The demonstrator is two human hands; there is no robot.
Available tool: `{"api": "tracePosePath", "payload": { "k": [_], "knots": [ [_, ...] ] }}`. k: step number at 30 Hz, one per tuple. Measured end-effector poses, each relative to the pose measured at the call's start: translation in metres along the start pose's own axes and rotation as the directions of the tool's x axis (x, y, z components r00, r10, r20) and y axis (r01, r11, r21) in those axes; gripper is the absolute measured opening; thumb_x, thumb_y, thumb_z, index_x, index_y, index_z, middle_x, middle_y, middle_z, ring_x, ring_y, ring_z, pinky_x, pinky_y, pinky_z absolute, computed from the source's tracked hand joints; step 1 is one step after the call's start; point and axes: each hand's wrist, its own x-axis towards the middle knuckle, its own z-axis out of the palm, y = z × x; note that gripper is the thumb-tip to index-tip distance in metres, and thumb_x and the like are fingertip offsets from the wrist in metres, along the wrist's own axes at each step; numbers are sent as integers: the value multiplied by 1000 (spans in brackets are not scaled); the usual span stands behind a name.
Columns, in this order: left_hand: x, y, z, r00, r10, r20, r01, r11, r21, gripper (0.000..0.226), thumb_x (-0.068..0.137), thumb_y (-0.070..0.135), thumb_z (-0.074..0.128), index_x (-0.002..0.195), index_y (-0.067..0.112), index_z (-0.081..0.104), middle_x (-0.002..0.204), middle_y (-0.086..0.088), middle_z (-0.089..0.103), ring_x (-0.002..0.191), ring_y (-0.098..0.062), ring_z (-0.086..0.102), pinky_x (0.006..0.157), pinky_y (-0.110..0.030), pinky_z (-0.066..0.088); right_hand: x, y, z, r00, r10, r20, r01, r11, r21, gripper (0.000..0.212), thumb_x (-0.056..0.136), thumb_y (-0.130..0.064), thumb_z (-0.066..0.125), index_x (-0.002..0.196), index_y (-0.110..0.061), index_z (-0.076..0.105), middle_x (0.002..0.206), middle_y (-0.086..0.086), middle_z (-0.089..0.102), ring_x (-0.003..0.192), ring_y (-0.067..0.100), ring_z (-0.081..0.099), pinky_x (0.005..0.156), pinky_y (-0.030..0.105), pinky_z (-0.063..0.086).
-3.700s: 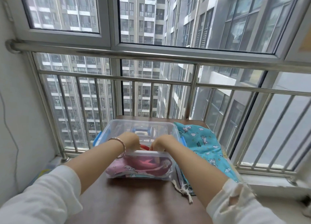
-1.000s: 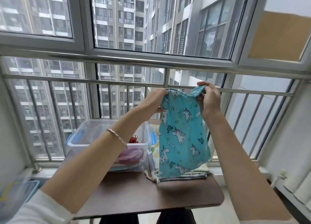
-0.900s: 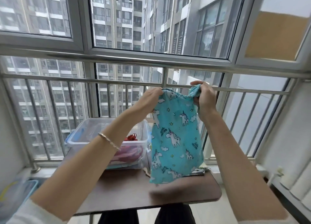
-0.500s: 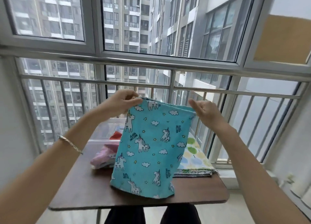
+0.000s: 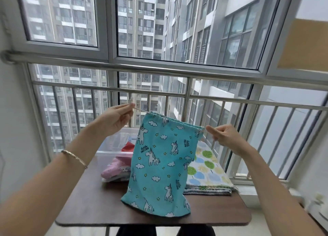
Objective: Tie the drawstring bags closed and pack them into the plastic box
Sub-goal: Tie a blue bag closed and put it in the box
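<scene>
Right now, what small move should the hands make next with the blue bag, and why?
Probably pull the cords outward: the left hand and right hand each pinch one, yet the mouth of the blue bag is wide, barely gathered.

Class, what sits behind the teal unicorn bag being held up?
Showing past its edges: a plastic box holding a pink bag and something red, and a tree-print fabric stack. Whatever lies between is covered.

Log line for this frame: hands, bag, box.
step: close bag | left hand: pinches drawstring | right hand: pinches other end | unicorn bag: held up, untied | plastic box: pink bag inside
</scene>
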Motion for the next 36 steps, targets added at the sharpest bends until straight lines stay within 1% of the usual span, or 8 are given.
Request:
{"api": "tracePosePath", "payload": {
  "k": [9,13,16,20,22,26,32,36],
  "knots": [
    [11,-9,-58,852,99,-513,-280,916,-287,18,82,8,69,98,1,65,82,-10,71,67,-12,72,57,-17,57,-5,62,-16,971,214,-107,-50,620,783,25,76,-32,76,68,-23,55,49,-7,37,39,4,29,37,15,26],
    [10,-5,-37,876,225,-426,-353,902,-250,12,81,10,70,91,7,64,90,-7,70,87,-16,70,76,-25,59,9,48,6,968,232,-95,55,173,983,32,89,-43,62,64,-24,57,83,-7,60,86,8,58,89,24,46],
    [3,16,-22,909,309,-279,-381,886,-263,11,84,13,68,94,8,67,87,-4,72,84,-14,70,75,-25,59,24,17,14,980,156,-126,114,88,990,29,90,-47,58,74,-25,69,107,-2,66,119,20,56,108,40,38],
    [-7,40,14,928,365,-68,-370,893,-258,17,85,12,65,100,6,66,85,-6,69,72,-11,69,61,-18,57,43,-25,30,1000,7,-6,3,288,958,52,92,-43,53,119,0,60,110,10,64,110,23,62,99,38,49],
    [-7,51,41,934,355,36,-337,911,-238,16,85,9,63,101,4,65,84,-7,69,73,-12,69,63,-19,57,52,-45,42,993,25,115,-111,504,856,42,94,-22,54,126,5,52,99,11,60,74,11,61,67,21,55],
    [4,67,94,942,292,166,-278,955,-100,18,88,3,61,105,1,63,82,-8,69,74,-15,70,68,-22,58,59,-88,77,938,45,344,-190,897,399,34,91,-11,50,123,0,58,71,-1,48,50,5,34,40,16,27],
    [33,42,136,987,25,157,-81,929,361,22,93,21,57,102,2,64,91,-10,69,66,-14,68,59,-19,56,48,-119,103,941,-49,335,-33,971,236,27,96,-28,56,99,-4,68,61,-5,44,50,7,29,42,15,21],
    [38,8,124,960,-192,204,-3,721,693,77,87,67,31,108,0,61,90,-17,64,72,-23,59,78,-29,54,43,-117,98,967,-27,252,-53,950,307,23,97,-25,54,87,-6,63,64,1,52,45,5,35,39,14,26]
  ]
}}
